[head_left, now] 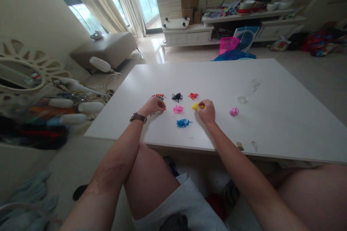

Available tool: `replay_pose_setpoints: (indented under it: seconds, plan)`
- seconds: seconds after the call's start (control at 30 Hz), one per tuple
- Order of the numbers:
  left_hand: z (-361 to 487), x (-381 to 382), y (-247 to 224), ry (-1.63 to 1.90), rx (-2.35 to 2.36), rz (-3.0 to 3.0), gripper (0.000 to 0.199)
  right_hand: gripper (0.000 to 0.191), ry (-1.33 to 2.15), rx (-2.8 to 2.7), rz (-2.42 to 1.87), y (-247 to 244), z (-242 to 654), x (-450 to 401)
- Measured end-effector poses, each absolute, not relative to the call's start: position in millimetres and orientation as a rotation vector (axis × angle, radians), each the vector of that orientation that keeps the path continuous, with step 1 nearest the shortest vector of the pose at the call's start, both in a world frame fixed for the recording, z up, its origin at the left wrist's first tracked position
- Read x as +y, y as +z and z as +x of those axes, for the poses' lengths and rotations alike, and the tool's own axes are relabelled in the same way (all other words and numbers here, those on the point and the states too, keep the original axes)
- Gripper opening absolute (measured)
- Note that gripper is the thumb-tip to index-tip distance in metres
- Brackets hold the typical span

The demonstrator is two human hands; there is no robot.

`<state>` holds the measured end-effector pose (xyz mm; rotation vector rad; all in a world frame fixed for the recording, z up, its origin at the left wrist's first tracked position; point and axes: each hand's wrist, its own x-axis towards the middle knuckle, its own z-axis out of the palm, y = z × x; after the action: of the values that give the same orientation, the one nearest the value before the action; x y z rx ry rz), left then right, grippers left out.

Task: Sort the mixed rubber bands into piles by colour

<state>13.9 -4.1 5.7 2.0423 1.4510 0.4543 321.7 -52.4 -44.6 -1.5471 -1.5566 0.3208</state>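
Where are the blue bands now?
In the head view, the blue bands lie on the white table, on the near side of the pink pile, left of the right hand.

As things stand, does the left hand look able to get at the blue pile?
Probably yes: the blue pile sits right of the left hand and nothing visible stands between them; the pink pile lies beyond the blue one.

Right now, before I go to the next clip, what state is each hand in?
Left hand: fingers curled; whether it holds anything cannot be told.
Right hand: fingers at the yellow pile; grip cannot be told.
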Motion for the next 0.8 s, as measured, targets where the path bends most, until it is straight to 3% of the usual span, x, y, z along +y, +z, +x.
replay_pose_setpoints:
  seconds: [0.8]
  plan:
    - [26.8, 4.4, -6.2, 0.372, 1.517, 2.240, 0.023, 0.008, 0.316, -1.551, -1.545, -45.2, 322.8, -52.2]
